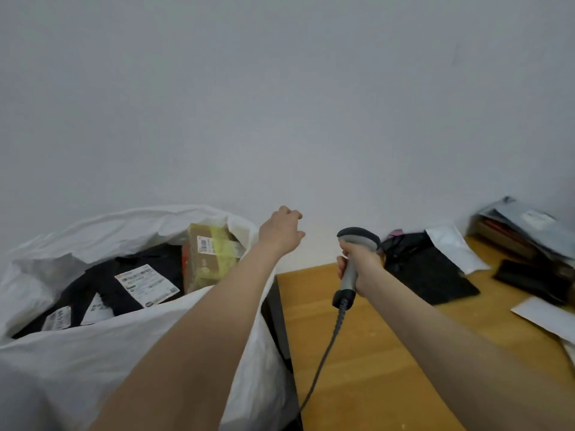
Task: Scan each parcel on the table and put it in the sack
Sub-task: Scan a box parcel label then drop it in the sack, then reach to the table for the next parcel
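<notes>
A white sack [93, 353] stands open at the left of the wooden table [373, 353]. Inside it lie black parcels with white labels [146, 284] and a brown box with yellow tape [211, 256]. My left hand [281, 231] hovers over the sack's right rim, fingers loosely curled, holding nothing. My right hand [361, 262] grips a grey barcode scanner [357, 241] upright above the table, its coiled cable hanging down. A black parcel [426, 269] lies on the table just right of the scanner.
A white mailer [454, 247] overlaps the black parcel. A pile of grey and dark parcels [529, 237] sits at the far right, with a white envelope [547, 315] by the right edge. A grey wall stands close behind.
</notes>
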